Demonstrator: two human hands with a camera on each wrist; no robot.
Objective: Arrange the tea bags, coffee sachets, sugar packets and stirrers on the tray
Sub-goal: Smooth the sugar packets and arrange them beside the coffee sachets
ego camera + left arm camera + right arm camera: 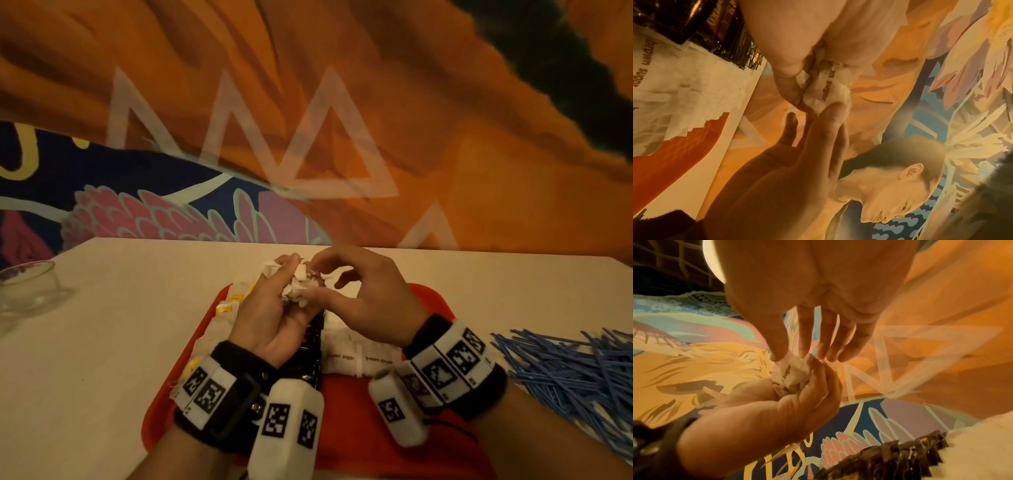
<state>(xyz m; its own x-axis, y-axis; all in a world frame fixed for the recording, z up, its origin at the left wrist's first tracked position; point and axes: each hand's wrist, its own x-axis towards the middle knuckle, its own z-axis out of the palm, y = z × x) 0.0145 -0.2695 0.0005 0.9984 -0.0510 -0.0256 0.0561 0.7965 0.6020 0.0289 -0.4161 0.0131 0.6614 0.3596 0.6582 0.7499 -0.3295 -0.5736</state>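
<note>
Pale table (120, 308) against orange mural wall (411, 120); red tray (359, 411) holds rows of sachets; left hand (274, 308) curled round bunched sugar packets (301, 287) above tray; right hand (370, 294) pinching them; blue stirrers (565, 370) heaped right.

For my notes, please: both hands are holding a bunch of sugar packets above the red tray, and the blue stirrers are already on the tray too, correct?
Not quite. The head view shows the blue stirrers heaped on the table, right of the red tray. The left hand and right hand do hold sugar packets above it.
</note>
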